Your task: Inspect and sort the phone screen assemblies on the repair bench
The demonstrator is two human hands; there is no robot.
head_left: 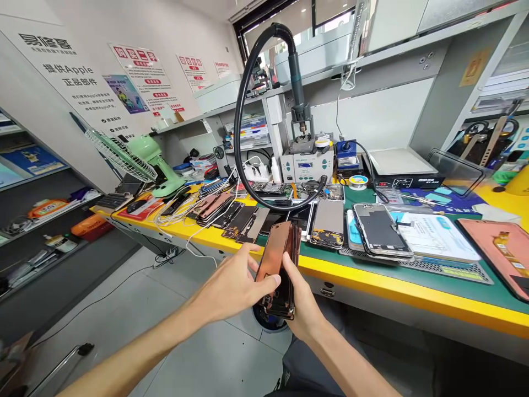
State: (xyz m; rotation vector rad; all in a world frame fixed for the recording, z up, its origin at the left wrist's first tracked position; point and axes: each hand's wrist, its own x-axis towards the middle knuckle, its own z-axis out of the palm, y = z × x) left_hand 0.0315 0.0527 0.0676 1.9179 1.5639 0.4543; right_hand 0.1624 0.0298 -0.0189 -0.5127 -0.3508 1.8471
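Just in front of the bench edge I hold a stack of phone screens (276,248), tilted, with coppery-orange backs and dark edges. My right hand (305,303) is wrapped round the stack's right side, its thumb along the edge. My left hand (233,281) grips the top screen from the left, thumb across its lower end; some of its fingers are hidden behind. Beyond the stack, on the bench, lie a grey-backed phone screen (328,218) and a phone with its dark inner side up (380,229). To the left are a pile of screens (212,207) and loose display panels (242,223).
A yellow-edged bench (372,281) with a green mat runs across. Behind stands a hot-air station (306,165) with a looping black hose (239,110). A green fan (159,160) and white cables (177,212) are at left; a pinkish tablet panel (496,248) lies at right.
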